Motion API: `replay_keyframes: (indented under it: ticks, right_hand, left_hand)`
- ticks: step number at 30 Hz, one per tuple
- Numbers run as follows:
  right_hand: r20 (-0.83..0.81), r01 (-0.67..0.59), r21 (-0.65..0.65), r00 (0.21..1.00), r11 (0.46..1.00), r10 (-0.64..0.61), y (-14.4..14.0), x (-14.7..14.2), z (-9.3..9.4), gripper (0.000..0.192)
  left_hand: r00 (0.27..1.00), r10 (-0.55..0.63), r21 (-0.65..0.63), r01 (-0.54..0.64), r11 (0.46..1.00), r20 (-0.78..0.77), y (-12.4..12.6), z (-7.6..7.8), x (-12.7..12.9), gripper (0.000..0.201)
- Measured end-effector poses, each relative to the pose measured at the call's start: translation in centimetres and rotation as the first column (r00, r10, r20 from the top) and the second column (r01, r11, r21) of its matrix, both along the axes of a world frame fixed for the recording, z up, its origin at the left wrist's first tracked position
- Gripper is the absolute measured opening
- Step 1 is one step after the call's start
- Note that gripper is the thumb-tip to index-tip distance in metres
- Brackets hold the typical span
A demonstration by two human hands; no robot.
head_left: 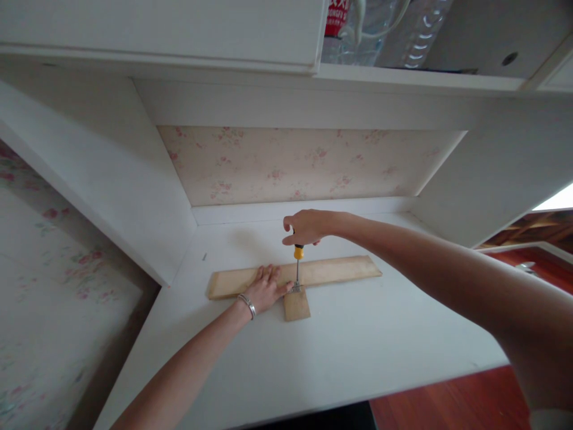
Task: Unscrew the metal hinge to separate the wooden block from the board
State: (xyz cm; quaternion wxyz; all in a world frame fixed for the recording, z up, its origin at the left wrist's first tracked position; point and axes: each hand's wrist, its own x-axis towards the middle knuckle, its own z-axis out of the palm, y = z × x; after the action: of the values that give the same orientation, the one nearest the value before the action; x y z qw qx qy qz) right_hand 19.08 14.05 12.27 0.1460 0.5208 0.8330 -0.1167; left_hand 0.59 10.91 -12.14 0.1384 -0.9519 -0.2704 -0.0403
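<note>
A screwdriver (298, 253) with a yellow and black handle stands upright, and my right hand (307, 227) is closed round the top of its handle. Its tip meets a small metal hinge (296, 286). That hinge lies across the joint between a long wooden board (340, 270) and a short wooden block (297, 307). Flat on the long board, my left hand (266, 288) has its fingers spread, with the thumb reaching to the hinge. A silver bracelet (248, 305) circles the left wrist. Any screw under the tip is too small to make out.
The boards lie on a white desk (358, 340) enclosed by white side panels (102, 149). Overhead, a shelf (416, 74) holds clear plastic bottles (380, 30). Floral wallpaper (313, 164) covers the back wall. Reddish wooden floor (452, 400) shows beyond the front edge.
</note>
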Motion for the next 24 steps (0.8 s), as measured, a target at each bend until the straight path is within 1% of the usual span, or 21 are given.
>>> replay_keyframes:
  ticks: [2,4,6,8,10,11,13,15,19,21,22,24]
  right_hand:
    - [0.008,-0.024,0.064,1.0,0.998,0.023,-0.4,-0.1,-0.1,0.038]
    - [-0.005,-0.096,0.123,0.995,0.988,0.097,-0.9,-0.1,0.0,0.037]
    - [-0.023,-0.13,0.126,0.991,0.984,0.134,-1.1,0.1,0.0,0.041]
    - [-0.022,-0.093,0.089,0.995,0.992,0.095,-1.2,0.3,0.0,0.042]
    - [-0.007,-0.047,0.083,0.999,0.995,0.047,-1.2,0.6,-0.2,0.039]
    - [-0.003,-0.05,0.099,0.999,0.994,0.05,-1.3,0.7,-0.2,0.036]
    - [-0.008,-0.103,0.145,0.994,0.984,0.105,-1.4,0.8,-0.3,0.033]
    - [-0.021,-0.13,0.178,0.991,0.975,0.136,-1.7,0.7,-0.2,0.036]
    - [0.009,-0.029,0.187,1.0,0.982,0.028,-2.3,0.2,0.1,0.031]
    - [0.011,-0.05,0.192,0.999,0.98,0.048,-2.4,0.1,0.2,0.026]
    - [-0.001,-0.074,0.185,0.997,0.98,0.076,-2.4,0.1,0.2,0.027]
    - [-0.025,-0.091,0.156,0.995,0.984,0.096,-2.4,0.1,0.3,0.038]
  left_hand:
    - [1.0,0.002,-0.006,-0.002,1.0,-0.002,0.0,-0.1,0.0,0.053]
    - [1.0,0.006,-0.021,-0.006,1.0,0.001,0.0,-0.2,0.0,0.053]
    - [1.0,0.009,-0.037,-0.009,0.999,0.01,0.0,-0.2,0.0,0.055]
    - [1.0,0.012,-0.039,-0.011,0.999,0.02,0.0,-0.3,0.0,0.056]
    - [1.0,0.012,-0.028,-0.012,1.0,0.026,0.0,-0.4,0.0,0.056]
    - [1.0,0.011,-0.022,-0.011,1.0,0.025,0.0,-0.4,0.0,0.055]
    - [1.0,0.009,-0.015,-0.009,1.0,0.018,0.0,-0.5,0.0,0.054]
    - [1.0,0.011,-0.017,-0.011,1.0,0.01,0.0,-0.5,0.0,0.055]
    - [1.0,0.015,-0.016,-0.015,1.0,0.009,0.0,-0.3,0.1,0.055]
    - [1.0,0.017,-0.014,-0.017,1.0,0.011,-0.1,-0.2,0.1,0.054]
    - [1.0,0.019,-0.017,-0.019,1.0,0.01,-0.1,-0.1,0.1,0.054]
    - [1.0,0.022,-0.031,-0.022,0.999,0.004,-0.1,0.1,0.2,0.054]
